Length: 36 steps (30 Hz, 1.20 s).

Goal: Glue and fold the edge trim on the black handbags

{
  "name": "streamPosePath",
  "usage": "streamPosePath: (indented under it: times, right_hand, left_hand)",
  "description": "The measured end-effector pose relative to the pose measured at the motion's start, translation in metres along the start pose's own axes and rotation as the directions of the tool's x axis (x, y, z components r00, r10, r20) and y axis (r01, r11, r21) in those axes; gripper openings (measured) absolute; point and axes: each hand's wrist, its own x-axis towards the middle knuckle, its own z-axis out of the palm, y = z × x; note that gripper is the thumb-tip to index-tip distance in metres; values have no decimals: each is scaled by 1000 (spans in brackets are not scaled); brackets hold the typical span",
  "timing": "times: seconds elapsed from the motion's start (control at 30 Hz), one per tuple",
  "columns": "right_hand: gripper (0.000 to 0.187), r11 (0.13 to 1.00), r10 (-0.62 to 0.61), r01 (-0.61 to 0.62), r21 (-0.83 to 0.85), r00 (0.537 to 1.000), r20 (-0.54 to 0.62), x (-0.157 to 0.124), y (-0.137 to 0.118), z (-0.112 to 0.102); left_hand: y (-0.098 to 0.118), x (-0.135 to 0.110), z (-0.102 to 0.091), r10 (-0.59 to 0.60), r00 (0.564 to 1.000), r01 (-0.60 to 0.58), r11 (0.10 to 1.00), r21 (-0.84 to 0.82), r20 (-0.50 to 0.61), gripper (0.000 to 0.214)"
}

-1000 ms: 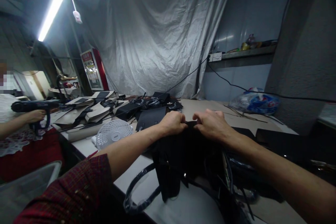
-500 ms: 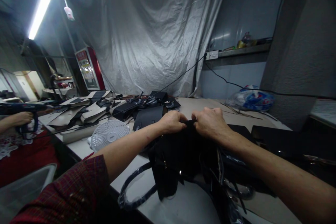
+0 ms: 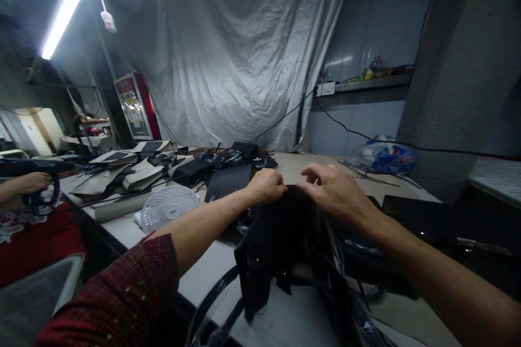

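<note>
A black handbag [image 3: 280, 249] stands on the white worktable [image 3: 134, 225] in front of me, its plastic-wrapped handles [image 3: 211, 314] hanging toward the near edge. My left hand [image 3: 266, 185] is closed in a fist on the bag's top edge. My right hand [image 3: 334, 190] rests on the same edge just to the right, fingers partly lifted and pinching the rim.
A small white fan [image 3: 169, 207] lies left of the bag. Behind it sit stacked beige and black bag pieces [image 3: 134, 171]. Another person's hand [image 3: 30, 181] holds a dark heat gun at far left. A blue plastic bag [image 3: 382, 156] lies back right. Black panels [image 3: 448, 222] lie right.
My right hand has loosened from a fist, its fingers now raised over the bag's edge. The bag has tilted slightly. The view shifted a little to the right.
</note>
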Motion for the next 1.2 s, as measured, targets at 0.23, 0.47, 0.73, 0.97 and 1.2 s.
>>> streamPosePath:
  times: [0.23,0.47,0.73,0.97,1.2]
  right_hand:
    - [57,857,245,-190,479,968,-55,-103,4,-14]
    - [58,813,331,-281,509,944,-7,-151,9,3]
    - [56,713,372,-324,622,927,56,-146,16,7]
    - [52,717,371,-318,621,927,46,-148,22,7]
    - [51,698,405,-368,615,910,84,-148,25,10]
  left_hand:
    - [3,-51,-29,-135,991,133,986,99,18,17]
    - [7,-78,-35,-231,969,203,946,253,86,15]
    - [36,-66,-28,589,787,-615,773,157,182,56]
    - [40,-54,-12,697,703,-702,712,-16,138,19]
    - [27,-60,-21,645,748,-643,763,-70,157,2]
